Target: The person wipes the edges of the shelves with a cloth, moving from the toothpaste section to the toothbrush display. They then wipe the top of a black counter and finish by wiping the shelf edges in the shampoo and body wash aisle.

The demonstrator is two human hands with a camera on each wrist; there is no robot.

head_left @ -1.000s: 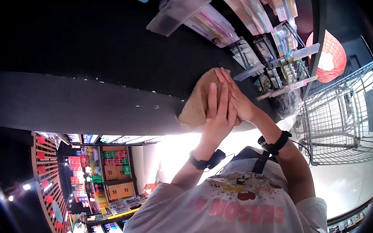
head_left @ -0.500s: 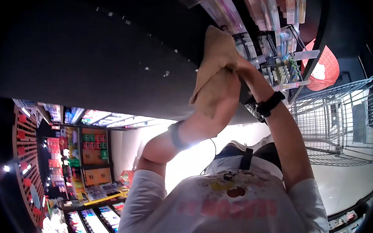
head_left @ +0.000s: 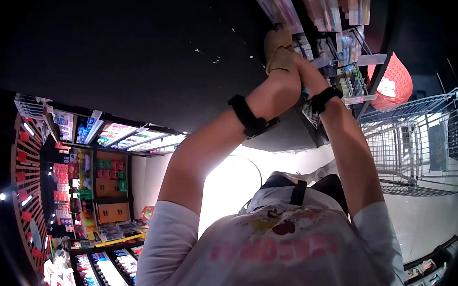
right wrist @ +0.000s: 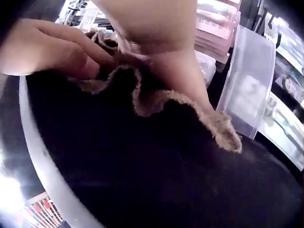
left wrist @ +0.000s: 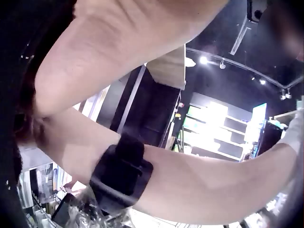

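A brown cloth (head_left: 280, 56) lies on the dark shelf board (head_left: 139, 57), close to hanging toothbrush packs (head_left: 278, 8). My left hand (head_left: 286, 86) is at the cloth, its fingers hidden from above. Beside it my right hand (head_left: 304, 68) reaches in, wrist close to the left one, fingers hidden. In the right wrist view, bent fingers (right wrist: 71, 54) dig into the gathered cloth (right wrist: 156, 102) while a palm's heel bears on it. The left wrist view shows the left palm (left wrist: 118, 47) over the strapped right forearm (left wrist: 190, 185).
Hooks, clear price holders (right wrist: 244, 80) and hanging packs crowd the board's right side. A red basket (head_left: 395, 83) and wire shopping cart (head_left: 414, 145) stand farther right. Lit goods shelves (head_left: 113, 129) line the left. White chips mark the board (head_left: 216, 60).
The cloth has moved farther from the body, toward the packs. Flat, straight fingers on it give way to a turned left hand, with the left arm stretched out. The view has shifted slightly.
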